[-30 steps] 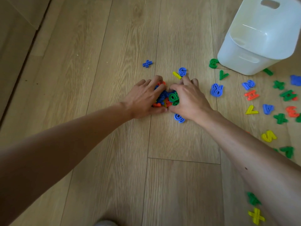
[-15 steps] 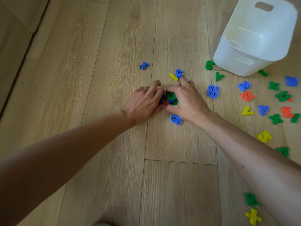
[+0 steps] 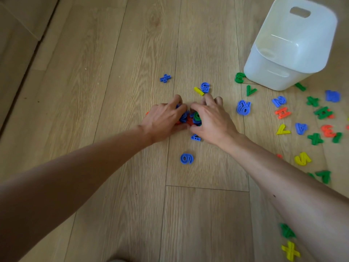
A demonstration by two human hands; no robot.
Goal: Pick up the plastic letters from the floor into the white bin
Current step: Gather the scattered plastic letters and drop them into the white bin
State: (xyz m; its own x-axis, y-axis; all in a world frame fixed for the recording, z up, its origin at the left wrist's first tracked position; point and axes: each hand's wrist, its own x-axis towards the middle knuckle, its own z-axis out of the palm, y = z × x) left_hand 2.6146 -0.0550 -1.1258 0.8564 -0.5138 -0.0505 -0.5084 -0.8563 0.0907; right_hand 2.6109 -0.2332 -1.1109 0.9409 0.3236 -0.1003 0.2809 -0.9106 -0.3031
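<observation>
My left hand and my right hand press together around a small heap of plastic letters, blue, green and orange, in the middle of the wooden floor. Both hands curl over the heap and hide most of it. A blue piece sticks out under my right palm. A blue 9 lies loose on the floor just below the hands. The white bin stands at the upper right, its opening towards me. Many more letters lie scattered to the right, below the bin.
A blue sign, a yellow bar and a blue piece lie just beyond the hands. A green letter touches the bin's corner. A darker floor strip runs along the left.
The hands have squeezed the heap tighter. A blue 9 that lay by my right wrist now lies apart, below the hands. The view has shifted slightly.
</observation>
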